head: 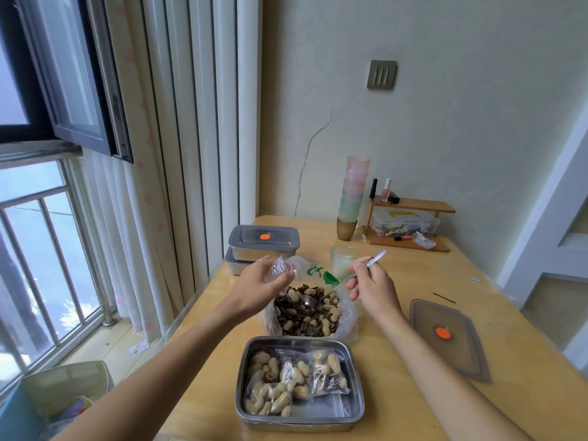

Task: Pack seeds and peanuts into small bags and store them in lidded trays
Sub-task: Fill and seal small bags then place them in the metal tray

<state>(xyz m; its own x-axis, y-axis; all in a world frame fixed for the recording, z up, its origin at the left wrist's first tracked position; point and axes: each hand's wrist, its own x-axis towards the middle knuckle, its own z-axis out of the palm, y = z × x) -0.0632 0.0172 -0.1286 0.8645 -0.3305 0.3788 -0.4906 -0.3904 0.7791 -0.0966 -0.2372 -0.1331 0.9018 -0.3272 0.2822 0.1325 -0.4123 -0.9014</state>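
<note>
the small clear plastic bag [280, 268] is pinched in the left hand [256, 289], above the large open bag of peanuts and striped seeds [305, 316] between the hands. the right hand [374, 289] grips a metal spoon [308, 303] dipped there; filling looks next, needing that small bag's mouth open.

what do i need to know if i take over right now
Left hand pinches a small bag, apparently unfilled, above the big bag of seeds and peanuts.
Right hand holds the spoon, its bowl in the mix.
Done: filled bags lie in the open tray; two lidded trays are stacked behind.
Left: fill this bag, add it to the tray, and fit the lid lying to its right.
</note>
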